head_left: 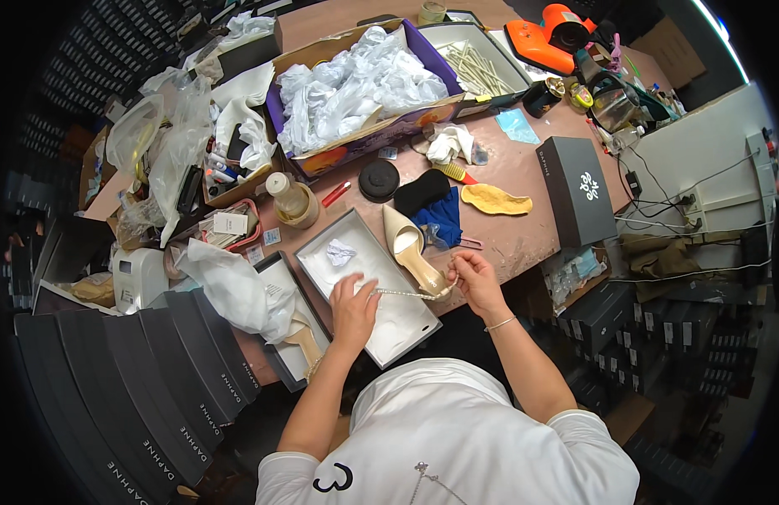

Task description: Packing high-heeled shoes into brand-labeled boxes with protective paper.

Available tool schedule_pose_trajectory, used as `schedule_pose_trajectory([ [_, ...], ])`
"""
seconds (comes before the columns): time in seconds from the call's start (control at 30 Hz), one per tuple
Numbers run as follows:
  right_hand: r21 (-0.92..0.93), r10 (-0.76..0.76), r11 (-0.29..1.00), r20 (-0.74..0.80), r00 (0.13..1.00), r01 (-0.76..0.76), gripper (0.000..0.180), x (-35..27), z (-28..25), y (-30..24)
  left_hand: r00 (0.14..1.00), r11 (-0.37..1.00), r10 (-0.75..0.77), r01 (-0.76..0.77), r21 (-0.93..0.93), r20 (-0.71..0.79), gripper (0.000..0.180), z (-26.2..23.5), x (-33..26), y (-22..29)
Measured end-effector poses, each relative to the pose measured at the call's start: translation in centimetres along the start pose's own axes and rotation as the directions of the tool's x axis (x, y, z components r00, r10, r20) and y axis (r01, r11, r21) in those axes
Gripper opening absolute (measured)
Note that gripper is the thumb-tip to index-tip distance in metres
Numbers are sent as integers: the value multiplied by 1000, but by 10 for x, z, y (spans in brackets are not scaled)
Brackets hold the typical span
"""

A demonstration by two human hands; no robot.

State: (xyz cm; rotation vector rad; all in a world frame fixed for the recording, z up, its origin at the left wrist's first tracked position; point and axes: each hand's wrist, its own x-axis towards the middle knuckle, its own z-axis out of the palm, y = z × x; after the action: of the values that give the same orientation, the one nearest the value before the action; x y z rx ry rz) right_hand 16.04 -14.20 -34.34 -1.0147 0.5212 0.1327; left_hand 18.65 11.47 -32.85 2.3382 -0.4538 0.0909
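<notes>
A beige pointed shoe [405, 244] lies on the table's front edge, its heel end toward me. From the heel a thin, pale, beaded-looking ankle strap [406, 293] stretches left. My left hand [352, 313] pinches the strap's free end above an open shoe box [389, 324] with a white inside. At the heel, my right hand [476, 282] has its fingertips pressed together on the strap; what exactly lies between them is partly hidden. A matching shoe [303, 341] rests in a narrower box [276, 358] beside my left forearm, with white wrapping [238, 290] over it.
Crumpled paper [341, 252] lies in the open box. Beyond are a bottle [290, 198], a black round lid [378, 180], a blue cloth [441, 220], a yellow insole [496, 201] and a carton of white wrapping [356, 80]. A dark shoe box [575, 192] stands right; stacked boxes [145, 379] fill the left.
</notes>
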Motion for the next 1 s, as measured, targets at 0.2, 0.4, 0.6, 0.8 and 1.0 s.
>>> schedule_pose_trajectory([
  [0.2,-280,-78,953,126,989,111,10,-3,28,8,968,858,16,114,-501,248,49,44,23,30],
  [0.4,-55,-65,996,39,997,67,12,6,23,5,884,778,-78,343,-526,461,38,59,19,61],
  [0.6,229,12,973,-102,995,12,13,14,3,13,945,923,36,93,-374,326,24,69,12,54],
  [0.8,-64,24,998,114,993,-16,11,1,17,-8,907,499,-237,422,-757,349,24,72,20,43],
  [1.0,-332,3,941,198,980,65,9,-3,27,-12,765,198,-215,642,-740,607,25,56,27,36],
])
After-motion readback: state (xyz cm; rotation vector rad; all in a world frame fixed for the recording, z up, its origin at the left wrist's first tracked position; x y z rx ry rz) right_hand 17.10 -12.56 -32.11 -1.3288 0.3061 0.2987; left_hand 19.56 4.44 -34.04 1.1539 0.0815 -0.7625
